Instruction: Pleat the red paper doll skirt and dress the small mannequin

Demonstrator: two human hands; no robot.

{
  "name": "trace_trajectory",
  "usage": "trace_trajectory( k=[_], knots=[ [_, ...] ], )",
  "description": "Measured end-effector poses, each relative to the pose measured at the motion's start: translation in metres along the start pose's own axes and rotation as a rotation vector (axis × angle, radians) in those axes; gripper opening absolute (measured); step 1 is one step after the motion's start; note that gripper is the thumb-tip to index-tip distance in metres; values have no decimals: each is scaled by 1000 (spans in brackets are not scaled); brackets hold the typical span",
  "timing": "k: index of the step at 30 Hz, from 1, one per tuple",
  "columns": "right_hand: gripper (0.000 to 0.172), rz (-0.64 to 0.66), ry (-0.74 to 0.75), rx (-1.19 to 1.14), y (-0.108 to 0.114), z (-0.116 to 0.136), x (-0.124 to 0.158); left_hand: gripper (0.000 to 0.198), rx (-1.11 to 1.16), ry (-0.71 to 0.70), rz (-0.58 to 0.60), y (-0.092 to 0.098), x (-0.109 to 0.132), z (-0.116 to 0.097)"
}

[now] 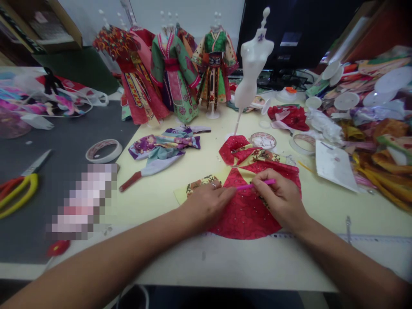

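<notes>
A small red doll dress (246,214) with yellow patterned trim lies flat in front of me. Across its waist runs a narrow bright pink strip (246,186), which looks like ribbon. My left hand (206,201), with a ring on one finger, rests on the dress and holds the strip's left end under thumb and fingers. The other end is pinched by my right hand (280,193), and a short piece of it sticks out past the fingers. Part of the dress is hidden beneath both hands.
Behind the dress stand a bare white doll mannequin (254,60) and several dressed ones (175,77). A purple doll garment (167,146), a tape roll (103,150) and scissors (22,189) lie left. Fabric (383,124) is heaped right. A ruler (370,239) lies near the front.
</notes>
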State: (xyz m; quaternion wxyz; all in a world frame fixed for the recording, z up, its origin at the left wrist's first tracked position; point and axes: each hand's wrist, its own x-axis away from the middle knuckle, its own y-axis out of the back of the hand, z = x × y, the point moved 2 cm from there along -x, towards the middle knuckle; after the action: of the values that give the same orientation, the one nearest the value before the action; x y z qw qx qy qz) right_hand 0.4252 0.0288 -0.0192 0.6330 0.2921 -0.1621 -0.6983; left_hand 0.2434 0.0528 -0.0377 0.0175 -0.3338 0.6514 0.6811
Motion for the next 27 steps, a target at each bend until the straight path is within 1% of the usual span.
trace_trajectory(
  k=[2, 5, 8, 11, 14, 18, 20, 23, 27],
  knots=[
    [19, -7, -5, -3, 0, -1, 1, 22, -42, -39, 27, 0, -1, -2],
    [20, -19, -11, -12, 0, -2, 1, 23, -65, -63, 75, 1, -3, -4],
    [20, -31, -3, -12, 0, -2, 1, 24, -55, -49, 89, 1, -3, -4],
    [20, -80, 3, -37, 2, -3, 0, 24, -16, -14, 89, 0, -1, -3],
    [20, -141, -14, -94, 5, -4, 0, 24, 85, 78, 78, 2, 0, 1],
    [20, -123, -5, -67, 7, -2, -1, 29, 333, 317, 99, 4, 1, 10],
    [19, -112, 6, -40, 7, -1, 0, 30, 438, 408, 97, 5, 1, 13],
    [18, -100, 1, -20, 6, -1, 0, 31, 540, 479, 61, 4, 1, 16],
    [18, -107, 12, -6, 7, -1, 0, 33, 590, 508, 32, 2, 1, 17]
  ],
)
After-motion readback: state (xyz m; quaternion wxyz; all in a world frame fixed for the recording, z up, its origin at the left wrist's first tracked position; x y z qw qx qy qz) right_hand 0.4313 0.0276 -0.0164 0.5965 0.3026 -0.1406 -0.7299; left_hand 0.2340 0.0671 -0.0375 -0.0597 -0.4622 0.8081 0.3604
